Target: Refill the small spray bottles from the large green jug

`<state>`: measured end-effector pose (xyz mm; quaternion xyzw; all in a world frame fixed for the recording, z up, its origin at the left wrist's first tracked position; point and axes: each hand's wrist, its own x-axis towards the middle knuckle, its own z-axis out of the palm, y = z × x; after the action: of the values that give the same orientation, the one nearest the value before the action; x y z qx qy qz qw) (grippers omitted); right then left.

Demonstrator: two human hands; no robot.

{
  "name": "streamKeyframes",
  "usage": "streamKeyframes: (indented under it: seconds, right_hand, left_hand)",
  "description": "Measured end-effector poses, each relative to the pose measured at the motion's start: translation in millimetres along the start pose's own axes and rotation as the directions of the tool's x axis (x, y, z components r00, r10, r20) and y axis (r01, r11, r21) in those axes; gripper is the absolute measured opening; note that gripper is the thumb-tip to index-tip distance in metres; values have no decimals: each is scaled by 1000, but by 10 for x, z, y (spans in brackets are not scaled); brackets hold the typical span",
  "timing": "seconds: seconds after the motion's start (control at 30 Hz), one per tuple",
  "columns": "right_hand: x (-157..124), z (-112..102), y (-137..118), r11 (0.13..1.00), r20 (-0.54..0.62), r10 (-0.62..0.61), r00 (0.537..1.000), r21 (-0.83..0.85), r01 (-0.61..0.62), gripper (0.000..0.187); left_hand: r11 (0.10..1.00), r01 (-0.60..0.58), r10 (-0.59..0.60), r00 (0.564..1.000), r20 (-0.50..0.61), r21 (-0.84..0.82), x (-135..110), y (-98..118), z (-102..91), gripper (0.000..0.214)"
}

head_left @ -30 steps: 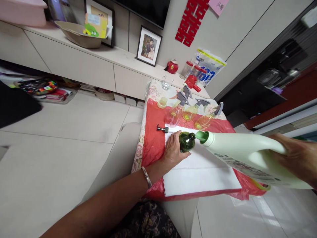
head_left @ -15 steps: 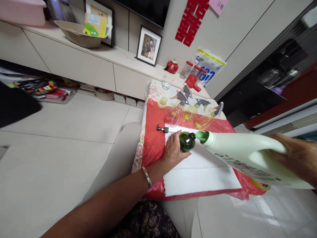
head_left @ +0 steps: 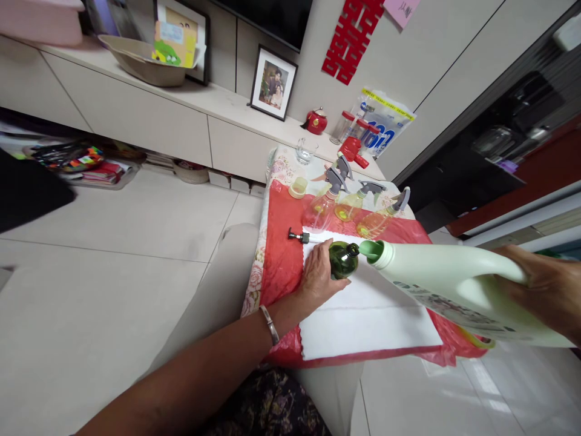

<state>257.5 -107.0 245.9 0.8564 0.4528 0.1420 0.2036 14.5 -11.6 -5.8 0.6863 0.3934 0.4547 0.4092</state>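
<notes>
We record bright, even daylight with soft, faint shadows. Glare sits on the floor tiles [head_left: 476,393] at lower right, perhaps from a window off-frame. Strong wide-angle bending at the edges. The clutter [head_left: 68,160] at far left looks smeared; the cloth [head_left: 363,315] is sharp.

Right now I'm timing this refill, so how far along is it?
Done: the pump head lies off, beside the cloth. In hand: the left hand steadies the green bottle while the right hand tips the jug at its mouth. Left: pump back on; fill level unreadable.
</notes>
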Motion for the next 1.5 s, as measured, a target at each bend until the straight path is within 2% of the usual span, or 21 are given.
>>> streamKeyframes:
  seconds: [0.17, 0.3, 0.43, 0.5, 0.57, 0.63, 0.77, 0.9, 0.97, 1.07, 1.17, 1.23, 1.33, 1.37, 1.43, 1.5]
  right_hand:
    - [0, 37, 5, 1000, -38, -16, 999, 21, 17, 53]
    - [5, 184, 26, 996, -56, -48, 997, 77, 52, 51]
    - [27, 392, 13, 966, -100, -66, 993, 243, 89, 49]
    - [35, 479, -20, 921, -140, -25, 990, 381, 77, 48]
    - [35, 551, -77, 820, -153, 90, 984, 572, 14, 46]
    - [34, 627, -159, 679, -130, 222, 966, 732, -58, 44]
    - [86, 870, -391, 436, -64, 382, 922, 892, -119, 41]
    - [260, 1216, -767, 165, -22, 467, 884, 984, -63, 43]
    - [371, 1387, -1011, 52, -20, 531, 847, 999, -8, 44]
    - [516, 1597, -1347, -70, -10, 640, 768, 995, 71, 43]
    - [597, 1729, -1526, -139, 13, 668, 744, 984, 108, 41]
    - [613, 1776, -1552, -154, 22, 671, 741, 982, 110, 41]
    - [603, 1802, -1527, -139, 32, 659, 751, 987, 80, 44]
    - [595, 1803, -1514, -130, 33, 648, 760, 989, 67, 46]
    - [564, 1804, -1485, -103, 28, 620, 785, 994, 46, 51]
    - [495, 1803, -1446, -74, 19, 569, 822, 997, 28, 58]
  left_hand:
    - [1000, 1, -1, 1000, -4, -15, -5, -2, -7, 101]
    - [1000, 11, -11, 1000, -4, -18, -2, -17, 3, 99]
    - [1000, 25, -25, 1000, -2, -14, 2, -5, 5, 99]
    - [999, 36, -36, 999, 3, -11, 1, 6, 0, 98]
    - [999, 47, -47, 999, 6, -8, -1, 11, -4, 98]
    - [999, 53, -53, 999, 7, -10, -5, 8, -7, 100]
    - [997, 65, -64, 998, 21, -43, -17, -7, -13, 104]
    - [992, 99, -98, 995, 22, -73, -29, 5, -22, 116]
    - [989, 134, -132, 991, 38, -58, -42, 18, -30, 121]
    - [985, 174, -174, 980, 97, 5, -92, 38, -70, 128]
    - [984, 160, -171, 968, 183, 75, -162, 58, -191, 135]
    - [990, 69, -95, 969, 227, 120, -174, 71, -332, 123]
    - [970, -118, 72, 975, 211, 212, -63, 63, -596, 72]
    - [954, -154, 107, 977, 186, 258, 10, 44, -679, 61]
    - [899, -198, 130, 972, 194, 390, 182, -26, -812, 50]
    - [821, -219, 102, 965, 241, 527, 350, -127, -888, 41]
